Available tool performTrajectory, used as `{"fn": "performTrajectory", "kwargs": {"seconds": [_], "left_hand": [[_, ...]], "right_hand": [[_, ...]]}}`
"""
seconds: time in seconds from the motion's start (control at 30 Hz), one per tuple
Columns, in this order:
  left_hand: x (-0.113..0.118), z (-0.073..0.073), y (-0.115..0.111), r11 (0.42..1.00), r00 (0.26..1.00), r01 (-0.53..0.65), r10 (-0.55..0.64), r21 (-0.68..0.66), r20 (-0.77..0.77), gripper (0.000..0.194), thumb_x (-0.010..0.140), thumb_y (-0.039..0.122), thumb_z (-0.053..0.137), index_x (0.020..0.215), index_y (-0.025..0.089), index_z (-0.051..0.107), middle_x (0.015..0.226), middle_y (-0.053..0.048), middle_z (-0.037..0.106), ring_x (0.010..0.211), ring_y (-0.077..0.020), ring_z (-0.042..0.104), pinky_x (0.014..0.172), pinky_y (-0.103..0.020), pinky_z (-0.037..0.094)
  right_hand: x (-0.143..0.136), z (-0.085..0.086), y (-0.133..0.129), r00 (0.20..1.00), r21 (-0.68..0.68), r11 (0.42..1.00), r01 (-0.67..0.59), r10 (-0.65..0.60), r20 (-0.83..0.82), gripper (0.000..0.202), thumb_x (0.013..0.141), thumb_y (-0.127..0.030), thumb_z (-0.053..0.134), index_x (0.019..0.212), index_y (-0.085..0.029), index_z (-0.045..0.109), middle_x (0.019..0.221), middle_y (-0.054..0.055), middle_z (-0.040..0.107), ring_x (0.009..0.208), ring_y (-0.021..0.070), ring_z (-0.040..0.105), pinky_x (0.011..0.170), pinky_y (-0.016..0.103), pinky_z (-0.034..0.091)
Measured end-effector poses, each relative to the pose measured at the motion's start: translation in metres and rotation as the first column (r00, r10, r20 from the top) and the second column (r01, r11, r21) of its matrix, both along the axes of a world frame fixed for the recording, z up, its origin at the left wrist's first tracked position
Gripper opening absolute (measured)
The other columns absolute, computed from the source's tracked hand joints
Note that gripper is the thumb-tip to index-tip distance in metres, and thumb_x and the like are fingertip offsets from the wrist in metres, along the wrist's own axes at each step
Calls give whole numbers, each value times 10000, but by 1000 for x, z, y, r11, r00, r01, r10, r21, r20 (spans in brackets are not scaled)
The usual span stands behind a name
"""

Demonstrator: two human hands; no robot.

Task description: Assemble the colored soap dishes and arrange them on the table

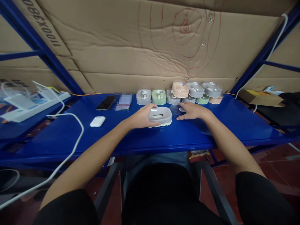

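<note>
My left hand [142, 118] is wrapped round the left end of a grey, rounded box [165, 117] that looks like a soap box, with a dark slot in its top and a white wavy base. It is at the middle of the blue table. Just to its right, my right hand [193, 111] grips a clear plastic lid [173, 111], which bears a round label partly covered by the fingers. Behind the hands stand similar lidded boxes, among them a grey one [143, 97], a green one [159, 97] and a peach one [180, 90].
On the left of the blue table [187, 137] lie a dark phone [105, 102], a partly blurred flat object [124, 103] and a white earbud case [97, 121]. A white cable [78, 140] crosses the left edge. Cardboard [112, 59] walls the back between blue posts.
</note>
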State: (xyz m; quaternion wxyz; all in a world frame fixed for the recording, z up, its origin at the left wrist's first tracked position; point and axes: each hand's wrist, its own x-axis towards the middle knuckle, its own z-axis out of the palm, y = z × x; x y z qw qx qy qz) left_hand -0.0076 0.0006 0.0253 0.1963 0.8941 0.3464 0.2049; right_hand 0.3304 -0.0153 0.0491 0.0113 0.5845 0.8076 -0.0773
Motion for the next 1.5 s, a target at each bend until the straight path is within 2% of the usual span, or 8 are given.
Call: {"fn": "performTrajectory", "kwargs": {"seconds": [0.23, 0.33, 0.47, 0.57, 0.8, 0.97, 1.23, 1.5], "left_hand": [[2, -14, 5, 999, 1000, 28, -28, -33, -8, 1086, 767, 663, 934, 1655, 202, 513, 1693, -229, 576, 1586, -502, 552, 1331, -644, 442], [8, -23, 5, 997, 998, 8, -2, -80, 69, 1343, 672, 679, 1011, 1752, 185, 384, 1740, -270, 519, 1627, -536, 498, 1352, -688, 408], [18, -35, 5, 987, 986, 42, -15, -157, 169, 1593, 571, 687, 1083, 1829, 205, 232, 1741, -306, 512, 1630, -563, 498, 1344, -730, 402], [19, -39, 7, 975, 979, 81, -39, -208, 198, 1684, 551, 677, 1103, 1856, 221, 142, 1766, -331, 491, 1645, -591, 477, 1327, -772, 396], [10, -42, 19, 970, 975, 52, 3, -239, 223, 1752, 502, 614, 1124, 1868, 207, 104, 1761, -344, 508, 1633, -596, 503, 1301, -761, 439], [8, -39, 24, 981, 989, 0, 29, -194, 142, 1667, 478, 625, 1126, 1829, 178, 258, 1678, -342, 592, 1572, -625, 555, 1259, -778, 471], [9, -32, 16, 987, 992, -23, 43, -159, 118, 1383, 532, 618, 1090, 1679, 187, 450, 1553, -259, 697, 1447, -553, 671, 1175, -676, 560], [7, -33, 19, 995, 990, 45, -32, -90, 136, 1102, 599, 650, 1058, 1500, 236, 578, 1464, -174, 749, 1351, -479, 733, 1108, -616, 603]], "right_hand": [[-2, 4, -3, 1000, 30, 999, 20, -21, 4, 943, 883, -725, 867, 1574, -120, 652, 1453, 279, 753, 1286, 491, 757, 1047, 580, 633], [-1, 11, -7, 996, 175, 984, 33, -17, -93, 930, 911, -749, 831, 1566, -113, 653, 1414, 269, 779, 1240, 485, 767, 1030, 599, 628], [-8, 14, -17, 918, 403, 910, -98, 239, -317, 980, 904, -800, 816, 1636, -178, 623, 1553, 217, 730, 1316, 436, 735, 1119, 600, 600], [-23, 5, -23, 842, 394, 880, -264, 410, -351, 983, 881, -838, 827, 1617, -209, 656, 1494, 185, 754, 1306, 406, 737, 1127, 585, 605], [-50, -28, -19, 866, 372, 886, -278, 399, -301, 1030, 878, -835, 840, 1682, -234, 611, 1402, 198, 703, 1317, 449, 696, 1129, 663, 596], [-50, -31, -17, 854, 330, 891, -313, 415, -312, 949, 940, -780, 804, 1702, -257, 589, 1309, 160, 681, 1262, 417, 706, 1107, 653, 619], [-59, -28, -24, 884, 319, 900, -297, 385, -264, 905, 976, -749, 756, 1711, -249, 583, 1387, 174, 660, 1247, 410, 709, 1073, 602, 632], [-66, -28, -28, 923, 344, 892, -293, 358, -143, 875, 993, -696, 722, 1723, -240, 561, 1393, 193, 659, 1170, 404, 697, 981, 548, 627]]}}
